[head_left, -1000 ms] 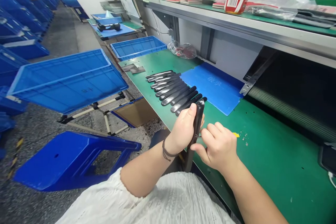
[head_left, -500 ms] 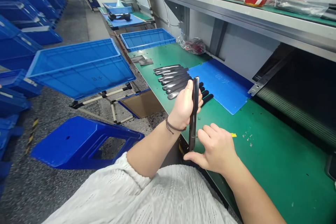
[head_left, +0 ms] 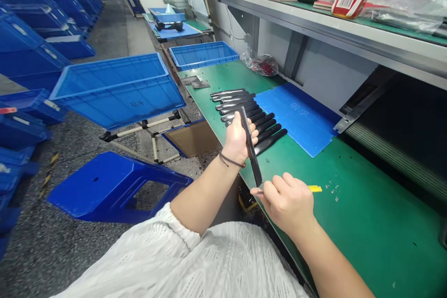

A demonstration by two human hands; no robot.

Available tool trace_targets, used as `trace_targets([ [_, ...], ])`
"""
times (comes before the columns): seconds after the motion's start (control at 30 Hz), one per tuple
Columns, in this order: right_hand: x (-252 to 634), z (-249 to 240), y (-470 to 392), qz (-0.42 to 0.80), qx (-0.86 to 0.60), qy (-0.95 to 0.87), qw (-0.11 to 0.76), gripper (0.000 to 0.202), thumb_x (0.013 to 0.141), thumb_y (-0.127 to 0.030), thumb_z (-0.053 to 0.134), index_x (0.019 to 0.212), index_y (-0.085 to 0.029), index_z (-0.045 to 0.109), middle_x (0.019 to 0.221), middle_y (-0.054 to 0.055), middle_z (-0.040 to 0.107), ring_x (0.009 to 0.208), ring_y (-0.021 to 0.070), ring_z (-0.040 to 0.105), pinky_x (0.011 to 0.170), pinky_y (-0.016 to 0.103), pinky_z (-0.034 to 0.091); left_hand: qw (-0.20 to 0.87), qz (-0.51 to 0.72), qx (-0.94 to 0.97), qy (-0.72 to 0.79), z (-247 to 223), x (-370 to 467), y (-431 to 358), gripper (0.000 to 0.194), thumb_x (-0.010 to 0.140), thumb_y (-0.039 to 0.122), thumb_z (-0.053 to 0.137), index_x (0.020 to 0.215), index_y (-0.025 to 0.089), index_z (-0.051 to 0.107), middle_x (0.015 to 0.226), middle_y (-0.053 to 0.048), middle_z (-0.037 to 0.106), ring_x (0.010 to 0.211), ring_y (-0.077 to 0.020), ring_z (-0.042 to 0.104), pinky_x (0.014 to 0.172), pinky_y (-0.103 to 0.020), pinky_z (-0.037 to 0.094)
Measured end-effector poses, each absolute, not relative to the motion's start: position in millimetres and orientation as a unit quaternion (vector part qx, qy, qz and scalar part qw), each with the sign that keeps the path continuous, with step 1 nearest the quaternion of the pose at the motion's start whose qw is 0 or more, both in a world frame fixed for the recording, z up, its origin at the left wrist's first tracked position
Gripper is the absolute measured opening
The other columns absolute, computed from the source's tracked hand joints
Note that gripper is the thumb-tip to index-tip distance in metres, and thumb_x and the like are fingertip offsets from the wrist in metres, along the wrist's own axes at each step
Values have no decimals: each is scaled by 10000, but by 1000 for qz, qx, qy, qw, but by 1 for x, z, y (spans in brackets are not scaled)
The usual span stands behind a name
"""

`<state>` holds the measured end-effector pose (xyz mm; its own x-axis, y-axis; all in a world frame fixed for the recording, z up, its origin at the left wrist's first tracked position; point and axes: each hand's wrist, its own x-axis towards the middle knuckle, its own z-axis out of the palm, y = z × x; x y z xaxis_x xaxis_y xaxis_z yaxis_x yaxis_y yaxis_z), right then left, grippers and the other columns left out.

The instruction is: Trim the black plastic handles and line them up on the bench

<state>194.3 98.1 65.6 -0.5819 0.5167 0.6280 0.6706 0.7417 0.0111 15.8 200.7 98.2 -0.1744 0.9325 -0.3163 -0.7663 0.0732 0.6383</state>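
Note:
My left hand (head_left: 236, 142) is wrapped round a long, glossy black handle-shaped piece (head_left: 254, 163), which slants down toward me. Its lower end comes close to my right hand (head_left: 289, 199). In that right fist is a slim yellow-handled knife (head_left: 315, 188), its yellow end sticking out to the right; the fingers hide most of it. The blade end lies by the tip of the black piece, and I cannot tell whether they touch. Beyond my left hand, several similar black pieces (head_left: 268, 138) lie side by side on the green tabletop (head_left: 363, 223).
A blue sheet (head_left: 300, 118) lies behind the row. Pale scraps (head_left: 334, 191) dot the tabletop at right. A shelf (head_left: 314, 21) overhangs the back. To the left stand a blue crate (head_left: 118, 91) on a pipe rack and a blue stool (head_left: 101, 188).
The black piece has tilted, its top swinging left with my left hand. My right hand has shifted slightly right and down, away from the piece's side to its lower end. The view has shifted slightly.

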Motion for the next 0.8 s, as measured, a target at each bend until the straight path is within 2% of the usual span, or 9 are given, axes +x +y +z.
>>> trace_targets([
  [0.13, 206, 77, 100, -63, -374, -883, 277, 379, 1069, -509, 524, 929, -175, 637, 758, 32, 579, 702, 176, 464, 605, 320, 281, 631, 680, 130, 349, 92, 3, 203, 562, 1066, 631, 365, 678, 226, 336, 510, 107, 228, 357, -58, 190, 358, -193, 110],
  [0.2, 217, 79, 104, -65, -400, -886, 224, 200, 1057, -286, 521, 1147, -163, 649, 859, 48, 616, 739, 179, 525, 590, 306, 307, 641, 674, 183, 318, 88, -1, 200, 573, 1058, 643, 382, 671, 221, 344, 505, 100, 237, 364, -62, 191, 366, -195, 117],
  [0.3, 232, 72, 110, -99, -421, -894, 119, 639, 823, 35, 525, 1369, -282, 619, 797, -1, 575, 599, 148, 471, 512, 296, 211, 638, 651, 322, 255, 82, -1, 189, 606, 975, 715, 513, 659, 214, 386, 494, 88, 262, 387, -72, 208, 385, -198, 154],
  [0.37, 237, 68, 113, -113, -432, -892, 70, 931, 699, 90, 523, 1517, -354, 515, 706, -38, 516, 505, 137, 383, 489, 298, 142, 621, 625, 418, 220, 78, 1, 177, 637, 895, 769, 592, 640, 217, 400, 479, 81, 271, 401, -80, 224, 404, -212, 183],
  [0.43, 239, 70, 113, -108, -436, -890, 77, 998, 701, 90, 513, 1606, -315, 402, 680, -48, 502, 501, 144, 390, 483, 298, 146, 594, 603, 494, 199, 75, 3, 165, 658, 874, 799, 588, 618, 223, 397, 464, 70, 279, 407, -89, 233, 429, -238, 204],
  [0.5, 237, 79, 111, -93, -427, -888, 143, 785, 836, 33, 502, 1579, -209, 423, 748, -17, 567, 598, 160, 489, 501, 296, 219, 560, 582, 560, 185, 73, 3, 153, 652, 922, 782, 520, 605, 226, 398, 469, 50, 301, 419, -98, 238, 464, -271, 210],
  [0.6, 231, 98, 104, -42, -389, -880, 270, 251, 1070, -238, 464, 1228, -141, 633, 815, 30, 605, 712, 167, 524, 578, 304, 307, 514, 539, 644, 174, 69, 4, 142, 636, 998, 726, 399, 602, 229, 388, 506, 28, 299, 461, -119, 230, 519, -310, 198],
  [0.7, 225, 109, 96, 31, -356, -866, 349, 408, 1102, -479, 446, 900, -171, 622, 714, 2, 519, 638, 143, 426, 590, 309, 280, 499, 497, 694, 147, 64, 8, 140, 627, 994, 731, 400, 613, 235, 373, 532, 31, 275, 482, -129, 226, 538, -322, 184],
  [0.8, 221, 110, 90, 69, -339, -856, 384, 562, 1081, -628, 405, 797, -176, 583, 659, -22, 437, 601, 128, 352, 582, 307, 241, 495, 456, 735, 91, 59, 15, 143, 592, 988, 712, 453, 649, 231, 391, 552, 32, 302, 483, -131, 258, 522, -323, 206],
])
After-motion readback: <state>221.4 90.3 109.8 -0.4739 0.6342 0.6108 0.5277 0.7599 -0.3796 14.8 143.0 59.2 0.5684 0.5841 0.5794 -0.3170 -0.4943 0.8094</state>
